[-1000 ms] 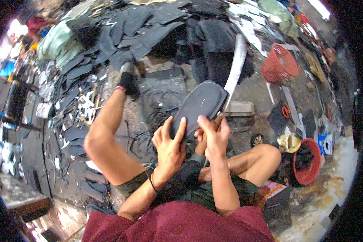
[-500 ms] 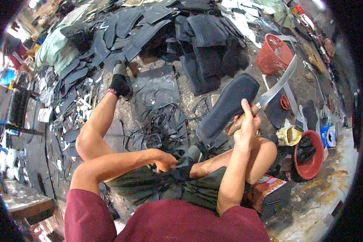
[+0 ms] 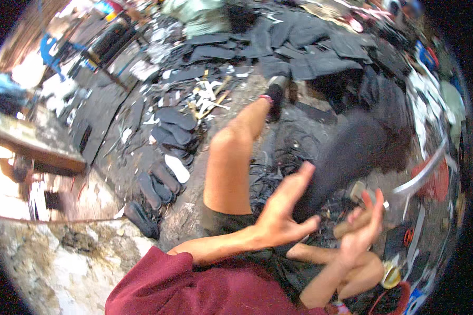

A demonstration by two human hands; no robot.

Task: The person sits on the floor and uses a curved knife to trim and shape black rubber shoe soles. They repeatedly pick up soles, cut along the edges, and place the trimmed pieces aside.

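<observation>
My left hand (image 3: 285, 212) is at the near end of a black shoe sole (image 3: 347, 152). Its thumb and fingers lie on either side of that end, so the hand grips it. The sole slants up to the right, smeared by motion. To its right, my right hand (image 3: 361, 231) holds a knife by its wooden handle (image 3: 347, 227). The knife's long curved blade (image 3: 420, 179) points up and to the right. Tangled black strips (image 3: 284, 168) lie on the floor beyond my left hand.
Stacked black sheets and soles (image 3: 315, 47) cover the far floor. Pairs of dark soles (image 3: 176, 126) lie on the left, near a white sole (image 3: 177, 168). A red basket (image 3: 431, 176) stands behind the blade. Orange-handled scissors (image 3: 408, 236) and a yellow can (image 3: 391, 275) are at right.
My left hand has risen from my lap to the sole's near end. The right hand's fingers have loosened from the sole and keep the knife. The view has swung left.
</observation>
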